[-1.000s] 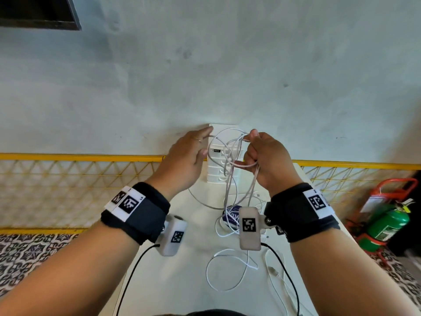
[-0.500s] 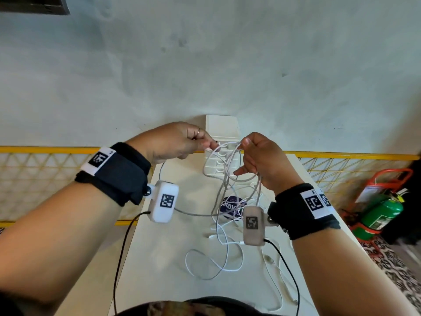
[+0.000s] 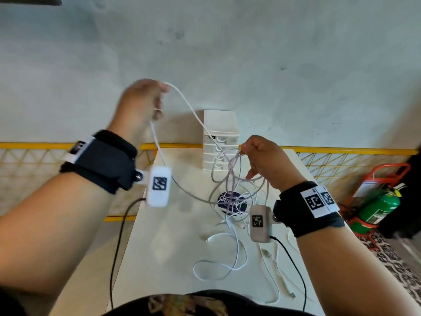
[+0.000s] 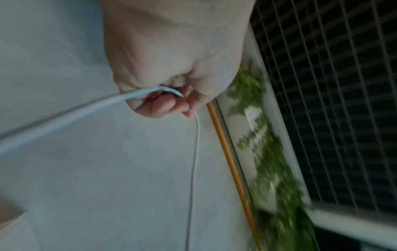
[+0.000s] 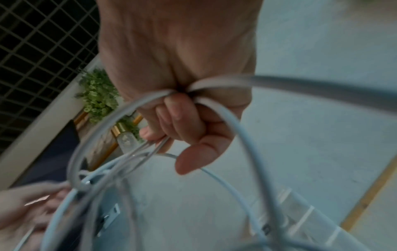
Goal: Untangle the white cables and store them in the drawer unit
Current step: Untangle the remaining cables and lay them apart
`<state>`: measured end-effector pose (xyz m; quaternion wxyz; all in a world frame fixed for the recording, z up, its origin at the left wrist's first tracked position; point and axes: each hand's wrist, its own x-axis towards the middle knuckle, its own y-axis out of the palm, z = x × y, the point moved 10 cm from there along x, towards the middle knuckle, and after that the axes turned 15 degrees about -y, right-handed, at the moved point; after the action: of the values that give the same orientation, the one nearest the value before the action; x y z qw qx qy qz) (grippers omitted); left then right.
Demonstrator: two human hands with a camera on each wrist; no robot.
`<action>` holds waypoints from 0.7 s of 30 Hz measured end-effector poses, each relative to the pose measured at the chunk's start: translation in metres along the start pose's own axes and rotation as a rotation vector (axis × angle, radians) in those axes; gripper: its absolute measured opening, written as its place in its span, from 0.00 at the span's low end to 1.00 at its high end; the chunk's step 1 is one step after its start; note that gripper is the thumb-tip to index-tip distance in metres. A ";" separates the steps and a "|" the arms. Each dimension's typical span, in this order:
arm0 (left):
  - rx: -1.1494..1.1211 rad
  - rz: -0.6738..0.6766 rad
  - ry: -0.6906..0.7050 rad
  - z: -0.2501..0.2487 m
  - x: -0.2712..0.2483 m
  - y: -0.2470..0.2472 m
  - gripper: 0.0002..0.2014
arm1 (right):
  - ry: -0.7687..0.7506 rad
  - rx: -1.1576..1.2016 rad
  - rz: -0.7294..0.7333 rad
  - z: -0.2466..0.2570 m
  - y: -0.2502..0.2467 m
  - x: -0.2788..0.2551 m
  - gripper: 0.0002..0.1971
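Observation:
A tangle of white cables (image 3: pixel 230 179) hangs over the white table (image 3: pixel 173 236). My right hand (image 3: pixel 262 160) grips the bunched loops (image 5: pixel 214 105) above the table's far half. My left hand (image 3: pixel 145 99), blurred, is raised up and to the left and pinches one white cable (image 3: pixel 184 101) (image 4: pixel 193 152) that runs from it down into the tangle. More cable loops (image 3: pixel 218 267) trail loose on the table near me. The small white drawer unit (image 3: pixel 219 142) stands at the table's far edge against the wall, its drawers closed.
A dark round sticker or disc (image 3: pixel 231 201) lies under the tangle. A yellow mesh railing (image 3: pixel 45 169) runs behind the table on both sides. A green fire extinguisher (image 3: pixel 378 206) in a red stand sits on the floor at the right. Black wrist-camera leads (image 3: pixel 116 247) hang down.
My left hand has swung up and to the left, drawing one cable out of the tangle. My right hand has stayed near the drawer unit, still holding the bunch.

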<state>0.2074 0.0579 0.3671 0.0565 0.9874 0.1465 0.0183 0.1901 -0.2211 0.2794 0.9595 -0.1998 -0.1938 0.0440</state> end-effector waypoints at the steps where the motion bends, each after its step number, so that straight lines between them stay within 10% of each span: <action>1: -0.079 -0.088 -0.013 -0.005 0.010 -0.026 0.13 | 0.027 0.018 -0.039 -0.008 -0.005 -0.003 0.14; 7: 0.770 -0.144 0.061 0.028 0.032 -0.036 0.09 | 0.006 0.225 -0.125 -0.005 -0.006 -0.003 0.12; 14: 0.985 0.499 0.420 0.072 -0.057 0.095 0.19 | -0.008 0.365 -0.051 0.016 0.020 0.000 0.13; 21: 0.506 0.615 -0.125 0.099 -0.065 0.096 0.15 | -0.019 0.285 -0.074 0.013 0.006 -0.001 0.13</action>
<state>0.1784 -0.0626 0.2786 -0.1878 0.9671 -0.1596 -0.0624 0.1837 -0.2107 0.2878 0.9772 -0.0535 -0.2018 0.0373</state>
